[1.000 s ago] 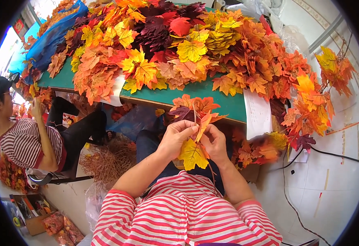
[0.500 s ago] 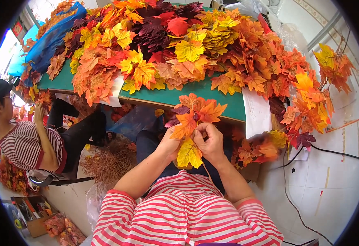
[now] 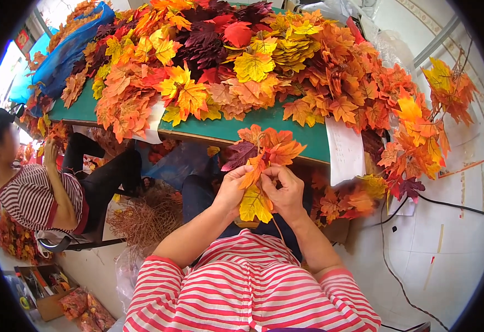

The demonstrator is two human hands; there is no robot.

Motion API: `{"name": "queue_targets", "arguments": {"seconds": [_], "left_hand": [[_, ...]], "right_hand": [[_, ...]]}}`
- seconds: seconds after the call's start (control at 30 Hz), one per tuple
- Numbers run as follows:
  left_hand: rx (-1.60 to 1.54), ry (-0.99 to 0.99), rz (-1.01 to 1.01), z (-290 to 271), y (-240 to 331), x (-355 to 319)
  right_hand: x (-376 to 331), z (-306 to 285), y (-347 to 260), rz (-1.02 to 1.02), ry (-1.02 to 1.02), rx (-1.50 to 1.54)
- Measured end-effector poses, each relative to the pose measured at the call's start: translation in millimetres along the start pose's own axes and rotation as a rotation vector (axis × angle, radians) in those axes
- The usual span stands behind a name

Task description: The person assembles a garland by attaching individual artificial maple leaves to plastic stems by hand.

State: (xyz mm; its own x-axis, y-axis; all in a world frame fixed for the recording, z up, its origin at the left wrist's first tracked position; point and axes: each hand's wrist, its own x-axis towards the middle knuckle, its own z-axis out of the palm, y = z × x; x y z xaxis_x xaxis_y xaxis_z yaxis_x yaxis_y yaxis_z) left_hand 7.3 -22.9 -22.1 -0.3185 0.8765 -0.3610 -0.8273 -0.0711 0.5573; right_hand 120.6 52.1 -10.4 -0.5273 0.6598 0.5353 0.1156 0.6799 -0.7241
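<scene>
In front of my lap I hold a spray of artificial maple leaves (image 3: 282,149) with orange leaves at the top, a dark purple leaf at its left and a yellow leaf (image 3: 255,204) hanging below. My left hand (image 3: 231,190) is closed in a pinch on a small orange leaf of the spray. Close beside it, my right hand (image 3: 284,192) pinches the spray at its middle, thumb and forefinger pressed together. The spray's thin brown stem (image 3: 279,229) runs down toward my shirt. What lies between the fingertips is partly hidden.
Ahead, a green table (image 3: 220,130) bears heaps of maple leaves (image 3: 255,66); a paper sheet (image 3: 345,152) hangs over its edge. Leafy branches (image 3: 419,133) stand at the right, above a black cable (image 3: 457,207). A bundle of brown stems (image 3: 145,218) and a seated co-worker (image 3: 43,193) are left.
My left fingers have shifted up and right onto the small orange leaf. The purple leaf shows more fully, and a bit of curved stem now shows at the top of the spray.
</scene>
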Motion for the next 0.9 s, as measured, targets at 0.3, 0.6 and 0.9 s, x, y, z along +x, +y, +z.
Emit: {"name": "queue_targets", "arguments": {"seconds": [0.3, 0.6, 0.9], "left_hand": [[-0.005, 0.090, 0.019, 16.9, 8.8, 4.3], [0.018, 0.075, 0.087, 6.0, 27.4, 23.4], [0.217, -0.089, 0.110, 5.8, 24.7, 17.1]], "right_hand": [[8.7, 2.0, 24.8, 0.460, -0.177, 0.574], [-9.0, -61.7, 10.2, 0.761, -0.560, 0.656], [-4.5, -78.3, -1.2, 0.739, -0.442, 0.521]]}}
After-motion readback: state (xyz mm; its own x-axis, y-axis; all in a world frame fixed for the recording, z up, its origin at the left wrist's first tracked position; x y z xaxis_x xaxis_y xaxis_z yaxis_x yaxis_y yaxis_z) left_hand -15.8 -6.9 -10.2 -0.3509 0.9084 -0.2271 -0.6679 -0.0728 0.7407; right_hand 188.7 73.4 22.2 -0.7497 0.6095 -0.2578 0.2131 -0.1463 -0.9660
